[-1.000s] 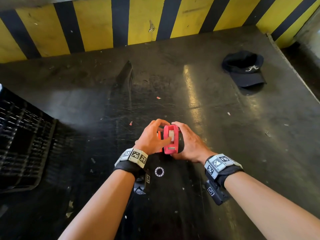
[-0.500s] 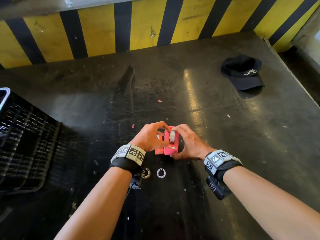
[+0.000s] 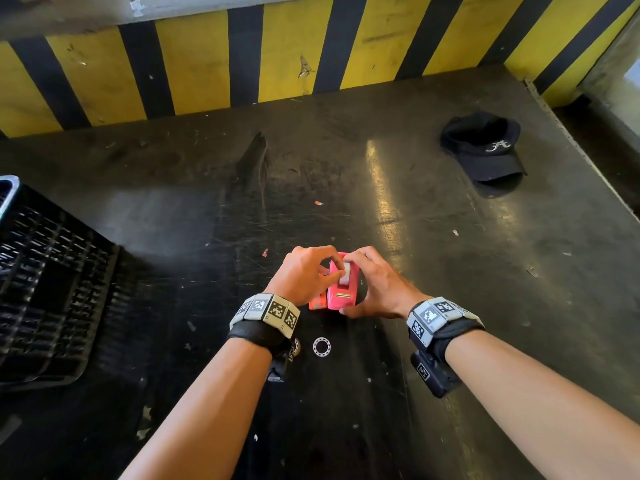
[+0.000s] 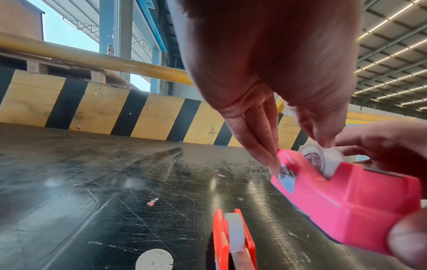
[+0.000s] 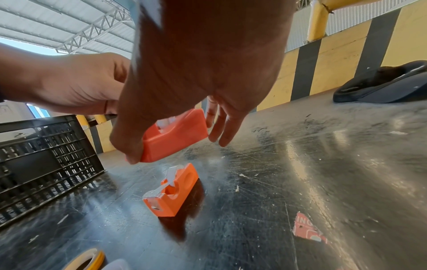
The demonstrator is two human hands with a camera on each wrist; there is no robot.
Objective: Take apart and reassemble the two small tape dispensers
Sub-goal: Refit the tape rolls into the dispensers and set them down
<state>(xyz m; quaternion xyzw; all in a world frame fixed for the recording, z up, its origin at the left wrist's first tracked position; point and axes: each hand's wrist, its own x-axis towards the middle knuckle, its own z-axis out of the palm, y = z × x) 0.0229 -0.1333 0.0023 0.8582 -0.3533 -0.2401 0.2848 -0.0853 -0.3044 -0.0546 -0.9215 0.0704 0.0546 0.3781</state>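
Note:
My right hand (image 3: 346, 287) holds the pink tape dispenser (image 3: 341, 296) just above the black table, thumb at its near end and fingers round the far end. My left hand (image 3: 334, 268) pinches the dispenser's far end: its thumb lies on the clear tape roll (image 4: 323, 160) seated in the pink dispenser (image 4: 346, 199), its fingers against the side. The orange tape dispenser (image 3: 318, 302) stands on the table under my left hand, with tape across its top (image 5: 173, 191).
A white ring (image 3: 321, 346) lies near my left wrist, and a second one is half hidden under it. A black crate (image 3: 45, 289) stands at the left. A black cap (image 3: 485, 150) lies far right. A yellow-and-black barrier (image 3: 207, 64) closes the back.
Both hands kept hold of the pink dispenser. My left thumb shifted up from its side onto the tape roll. The orange dispenser now shows beside my left hand.

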